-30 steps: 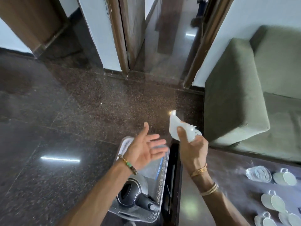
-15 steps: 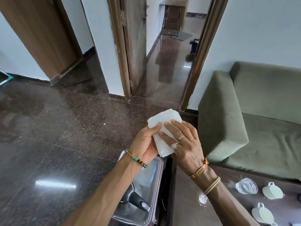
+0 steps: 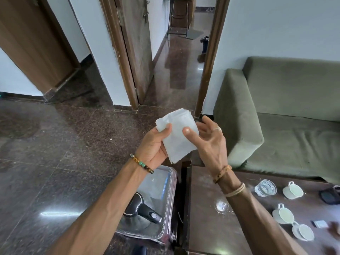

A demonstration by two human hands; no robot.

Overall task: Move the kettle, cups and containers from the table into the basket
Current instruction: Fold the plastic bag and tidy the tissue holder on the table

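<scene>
1. I see the kettle [image 3: 141, 210] lying in the basket [image 3: 171, 208]. The basket sits on the floor, just beside the tabletop [image 3: 206, 227]. So I think the kettle part is done.
2. Both hands are up above the basket, with a folded white paper [image 3: 179, 142] between them.
3. My left hand [image 3: 154, 146] has a firm grip on the paper's left side, thumb in front and fingers behind.
4. My right hand [image 3: 209, 142] has its thumb on the front of the paper. Its fingers hang loose past the right edge, so I cannot tell if this grip really pinches.
5. Three cups [image 3: 292, 190] and a clear container [image 3: 265, 187] wait on the tabletop, off to the right and well apart from my hands.
6. I think this is a small side step with the paper, and most of the job is left.
7. Next I would let the paper go and free my right hand. Then I would reach for the nearest cup and set it gently beside the kettle, so nothing chips.
</scene>
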